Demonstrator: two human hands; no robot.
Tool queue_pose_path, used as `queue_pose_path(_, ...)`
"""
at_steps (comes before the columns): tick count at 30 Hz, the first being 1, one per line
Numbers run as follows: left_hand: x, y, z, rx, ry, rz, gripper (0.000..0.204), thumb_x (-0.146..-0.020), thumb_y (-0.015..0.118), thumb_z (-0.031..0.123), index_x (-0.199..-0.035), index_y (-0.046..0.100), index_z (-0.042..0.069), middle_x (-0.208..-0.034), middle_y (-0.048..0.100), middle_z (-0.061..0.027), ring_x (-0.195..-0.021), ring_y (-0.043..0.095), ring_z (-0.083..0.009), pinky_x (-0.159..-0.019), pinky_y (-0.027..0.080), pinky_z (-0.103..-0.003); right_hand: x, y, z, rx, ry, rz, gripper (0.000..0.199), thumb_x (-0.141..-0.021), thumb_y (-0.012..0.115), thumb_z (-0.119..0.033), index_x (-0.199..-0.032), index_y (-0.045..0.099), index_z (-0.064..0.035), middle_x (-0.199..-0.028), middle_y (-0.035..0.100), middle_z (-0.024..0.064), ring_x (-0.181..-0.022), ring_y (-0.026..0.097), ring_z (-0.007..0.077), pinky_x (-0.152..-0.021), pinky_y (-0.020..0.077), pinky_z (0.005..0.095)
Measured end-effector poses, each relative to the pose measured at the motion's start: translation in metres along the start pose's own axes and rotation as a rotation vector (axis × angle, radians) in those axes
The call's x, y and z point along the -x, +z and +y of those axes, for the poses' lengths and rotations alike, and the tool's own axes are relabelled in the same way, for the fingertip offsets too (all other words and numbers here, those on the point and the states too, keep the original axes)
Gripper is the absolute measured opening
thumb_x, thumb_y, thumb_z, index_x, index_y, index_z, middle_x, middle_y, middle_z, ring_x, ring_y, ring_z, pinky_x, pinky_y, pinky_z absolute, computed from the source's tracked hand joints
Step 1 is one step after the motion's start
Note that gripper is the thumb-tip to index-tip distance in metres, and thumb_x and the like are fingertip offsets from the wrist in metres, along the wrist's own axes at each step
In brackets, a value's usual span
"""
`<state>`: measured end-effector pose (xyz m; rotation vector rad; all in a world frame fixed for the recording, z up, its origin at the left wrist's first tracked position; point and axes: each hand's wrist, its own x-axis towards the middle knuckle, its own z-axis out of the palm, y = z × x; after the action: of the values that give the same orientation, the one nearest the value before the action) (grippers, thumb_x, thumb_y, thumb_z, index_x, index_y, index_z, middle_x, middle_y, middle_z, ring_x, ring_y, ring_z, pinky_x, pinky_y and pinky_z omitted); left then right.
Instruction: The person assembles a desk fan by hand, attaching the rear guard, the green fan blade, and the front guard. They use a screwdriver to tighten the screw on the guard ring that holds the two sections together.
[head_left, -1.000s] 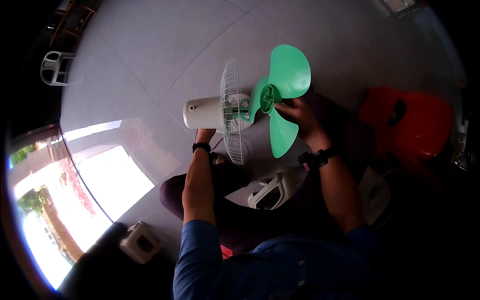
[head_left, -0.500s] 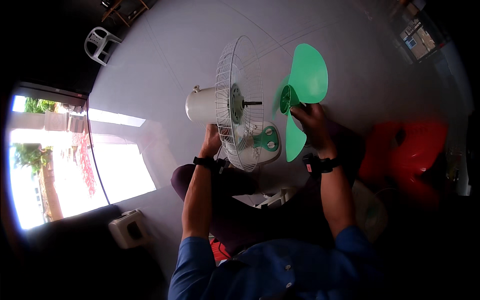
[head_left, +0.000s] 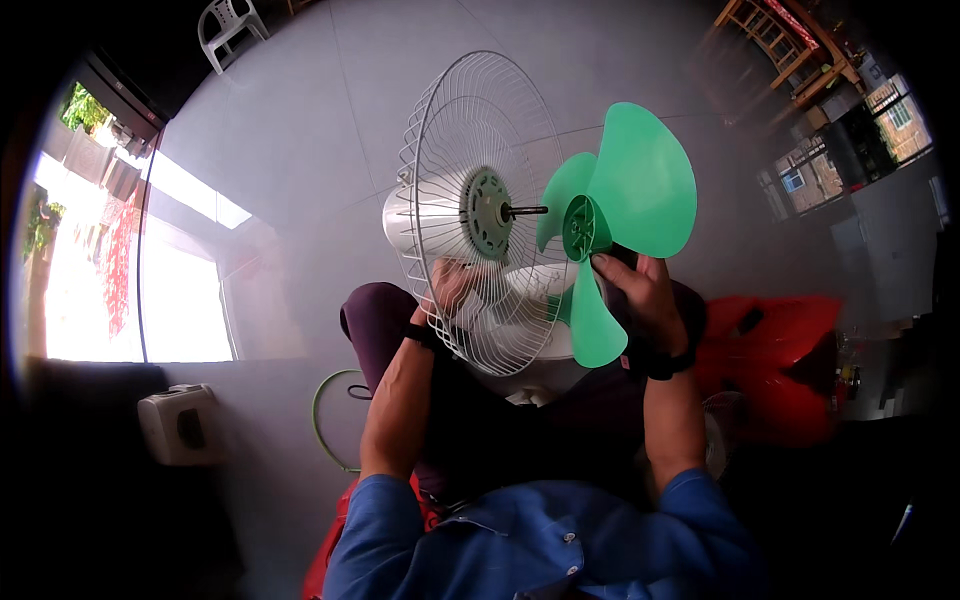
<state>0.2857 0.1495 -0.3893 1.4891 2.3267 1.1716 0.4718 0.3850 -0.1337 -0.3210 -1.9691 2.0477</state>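
A white electric fan stands between my knees, its wire rear guard facing right and a bare dark shaft sticking out of the motor plate. My left hand is behind the lower guard wires, closed around the fan below its motor housing; some fingers are hidden. In my right hand is a green three-bladed fan blade, pinched near its hub. The open back of the hub faces the shaft tip, with a small gap between them. The fan's base is partly covered by the guard and a blade.
Red plastic furniture stands beside my right knee. A white stool is at the lower left, near a thin green loop on the floor. Farther off are a white chair and wooden furniture. Bright light enters at the left.
The blade's hub is closer to the shaft tip. The fan has turned so its guard shows more of its open front. My view has shifted too, and both hands keep their holds.
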Motion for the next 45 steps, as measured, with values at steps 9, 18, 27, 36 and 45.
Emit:
queue_pose_path(9, -0.031, -0.018, 0.052, 0.616, 0.078, 0.23, 0.04, -0.092, 0.075, 0.014, -0.127, 0.063, 0.0, -0.112, 0.07, -0.0091, -0.09, 0.066, -0.0176, -0.077, 0.054, -0.036, -0.018, 0.015, 0.001, 0.035, -0.136, 0.034, 0.039, -0.09, 0.072, -0.004, -0.127, 0.058, 0.0012, -0.113, 0.067, 0.0072, -0.098, 0.064, 0.0142, -0.089, 0.0504, 0.0279)
queue_pose_path(18, -0.033, -0.034, 0.077, 1.08, -0.082, 0.363, 0.04, -0.086, 0.075, 0.002, -0.124, 0.063, -0.003, -0.109, 0.07, -0.0074, -0.091, 0.065, -0.0155, -0.078, 0.055, -0.033, -0.024, 0.037, -0.018, 0.082, 0.011, 0.028, 0.044, -0.094, 0.064, -0.017, -0.132, 0.055, 0.0039, -0.098, 0.069, 0.0101, -0.074, 0.066, 0.012, -0.064, 0.0534, 0.025)
queue_pose_path(27, -0.036, -0.069, 0.109, 0.901, -0.271, 0.265, 0.034, -0.082, 0.074, 0.0, -0.115, 0.069, -0.003, -0.106, 0.072, -0.0088, -0.098, 0.066, -0.0179, -0.088, 0.054, -0.036, -0.028, 0.026, -0.013, 0.164, -0.011, 0.044, 0.045, -0.094, 0.07, -0.023, -0.126, 0.057, 0.0061, -0.094, 0.07, 0.0105, -0.074, 0.067, 0.0131, -0.063, 0.054, 0.0262)
queue_pose_path(36, -0.039, -0.06, 0.099, 0.934, -0.24, 0.297, 0.041, -0.083, 0.084, 0.014, -0.119, 0.07, 0.0, -0.115, 0.072, -0.0102, -0.107, 0.065, -0.023, -0.095, 0.051, -0.04, -0.026, 0.051, -0.023, 0.261, -0.091, 0.185, 0.054, -0.093, 0.071, -0.022, -0.134, 0.053, 0.0079, -0.098, 0.069, 0.0091, -0.08, 0.066, 0.0112, -0.07, 0.0514, 0.0251)
queue_pose_path(45, -0.036, -0.062, 0.091, 0.799, -0.17, 0.307, 0.043, -0.083, 0.083, 0.016, -0.121, 0.069, 0.001, -0.117, 0.072, -0.0122, -0.109, 0.066, -0.0258, -0.095, 0.052, -0.041, -0.018, 0.038, -0.025, 0.236, 0.032, -0.01, 0.063, -0.095, 0.068, -0.014, -0.147, 0.04, 0.0097, -0.113, 0.068, 0.0122, -0.099, 0.067, 0.0148, -0.088, 0.0512, 0.0274)
